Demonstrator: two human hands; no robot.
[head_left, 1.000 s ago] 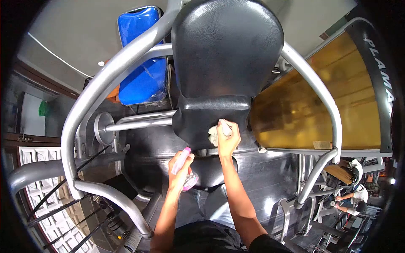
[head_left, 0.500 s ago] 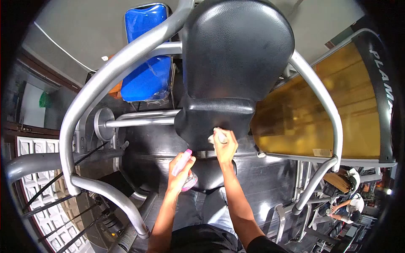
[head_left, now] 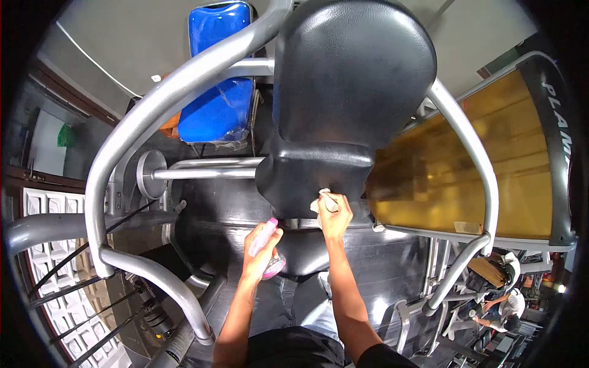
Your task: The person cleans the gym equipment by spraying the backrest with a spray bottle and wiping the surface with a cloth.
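Observation:
My left hand [head_left: 260, 245] is closed around a clear spray bottle [head_left: 274, 266] with a pink and white top, held in front of the machine's seat. Bunched in my right hand [head_left: 334, 216] is a white cloth [head_left: 329, 202], close over the front part of the black seat [head_left: 313, 178]. Whether the cloth touches the seat cannot be made out. Behind the seat rises the black padded backrest [head_left: 356, 73].
Curved silver bars [head_left: 132, 116] flank the seat on both sides. A blue chair [head_left: 218, 110] stands behind at the left, and a yellow-brown machine panel [head_left: 466, 165] at the right. Another person [head_left: 512, 303] is at the lower right.
My right hand has moved slightly right and down with the cloth. My left hand keeps the bottle in nearly the same place. The view has shifted a little.

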